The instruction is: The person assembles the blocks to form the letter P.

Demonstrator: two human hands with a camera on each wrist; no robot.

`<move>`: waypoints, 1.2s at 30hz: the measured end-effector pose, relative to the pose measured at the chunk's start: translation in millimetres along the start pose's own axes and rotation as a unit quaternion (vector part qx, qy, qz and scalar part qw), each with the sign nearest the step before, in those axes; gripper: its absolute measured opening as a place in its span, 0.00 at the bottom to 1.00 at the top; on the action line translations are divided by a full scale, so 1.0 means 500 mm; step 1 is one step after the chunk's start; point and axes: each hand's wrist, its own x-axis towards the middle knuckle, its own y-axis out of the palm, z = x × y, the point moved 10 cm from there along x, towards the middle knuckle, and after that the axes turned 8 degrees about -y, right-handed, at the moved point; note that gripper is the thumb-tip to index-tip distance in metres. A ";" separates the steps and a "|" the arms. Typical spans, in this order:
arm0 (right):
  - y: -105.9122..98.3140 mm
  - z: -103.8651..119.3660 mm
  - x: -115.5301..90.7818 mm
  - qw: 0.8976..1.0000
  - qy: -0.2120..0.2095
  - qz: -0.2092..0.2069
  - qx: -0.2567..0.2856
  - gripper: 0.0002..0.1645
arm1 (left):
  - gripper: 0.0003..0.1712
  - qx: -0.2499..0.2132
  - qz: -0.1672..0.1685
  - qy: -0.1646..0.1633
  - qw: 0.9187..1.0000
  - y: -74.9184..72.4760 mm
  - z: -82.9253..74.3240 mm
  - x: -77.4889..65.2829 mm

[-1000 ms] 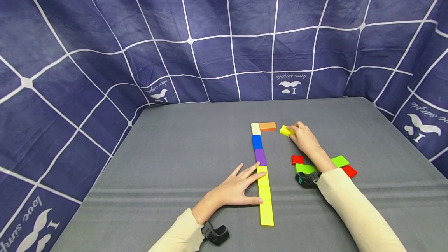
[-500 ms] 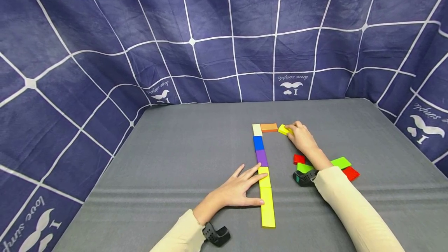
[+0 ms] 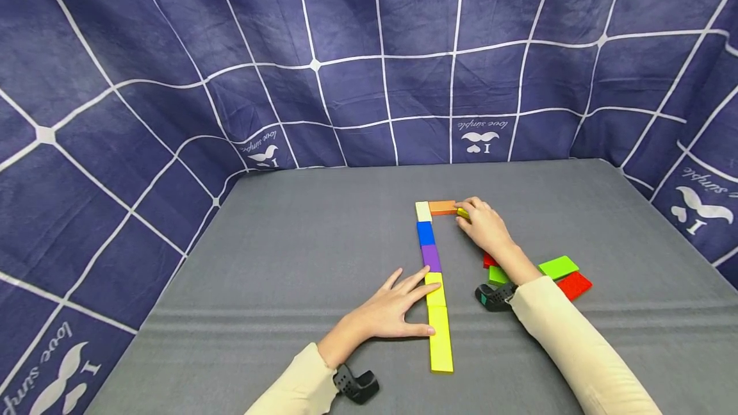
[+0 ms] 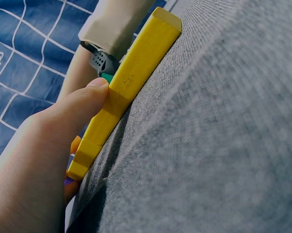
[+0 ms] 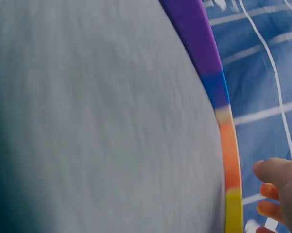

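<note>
My left hand [image 3: 387, 314] lies with fingers spread, its fingertips and thumb touching two yellow blocks [image 3: 440, 338] set end to end. In the left wrist view the thumb rests against the long side of a yellow block [image 4: 141, 58]. The row runs on through a purple block [image 3: 430, 258], a blue block [image 3: 425, 233] and a cream block [image 3: 423, 211], then turns right to an orange block [image 3: 442, 207]. At its right end a small yellow block [image 5: 234, 211] meets it. Just above that block my right hand [image 3: 485, 226] hovers, fingers loosely bent and apart from it.
Right of the row, under the right forearm, lie a light green block [image 3: 558, 268], a red block [image 3: 574, 285] and other partly hidden red and green pieces. A grey cloth [image 3: 288, 261] covers the table. Behind it hangs a blue checked curtain [image 3: 415, 95].
My right hand has slid the small yellow block left up to the orange block, closing the gap, and its fingers have come off it. The left hand has stayed in place.
</note>
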 end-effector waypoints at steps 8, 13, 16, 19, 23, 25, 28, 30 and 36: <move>0.051 0.099 0.015 0.996 -0.066 0.048 0.028 0.20 | 0.43 0.005 -0.004 0.003 1.000 -0.001 -0.002 -0.002; 0.077 0.115 0.014 0.994 -0.067 0.074 0.040 0.21 | 0.42 0.008 -0.006 0.004 1.000 0.000 -0.003 -0.002; 0.083 0.116 0.015 0.994 -0.064 0.081 0.046 0.21 | 0.43 0.009 -0.006 0.005 1.000 0.000 -0.003 -0.002; 0.084 0.117 0.017 0.994 -0.062 0.081 0.047 0.20 | 0.43 0.007 -0.007 0.005 1.000 -0.001 -0.002 -0.002; 0.084 0.120 0.020 0.994 -0.063 0.078 0.046 0.20 | 0.43 0.007 -0.011 0.006 1.000 -0.004 -0.003 -0.002; 0.084 0.119 0.019 0.994 -0.063 0.078 0.047 0.20 | 0.43 0.008 -0.010 0.007 1.000 -0.005 -0.004 -0.002; 0.080 0.113 0.017 0.994 -0.054 0.078 0.054 0.20 | 0.42 0.008 -0.007 0.007 1.000 -0.004 -0.006 -0.001; 0.072 0.104 0.015 0.995 -0.048 0.071 0.060 0.20 | 0.42 0.006 -0.004 0.005 1.000 -0.003 -0.005 -0.001; 0.026 0.035 0.003 0.998 0.003 0.028 0.063 0.20 | 0.43 -0.001 0.003 -0.003 1.000 -0.002 0.001 0.000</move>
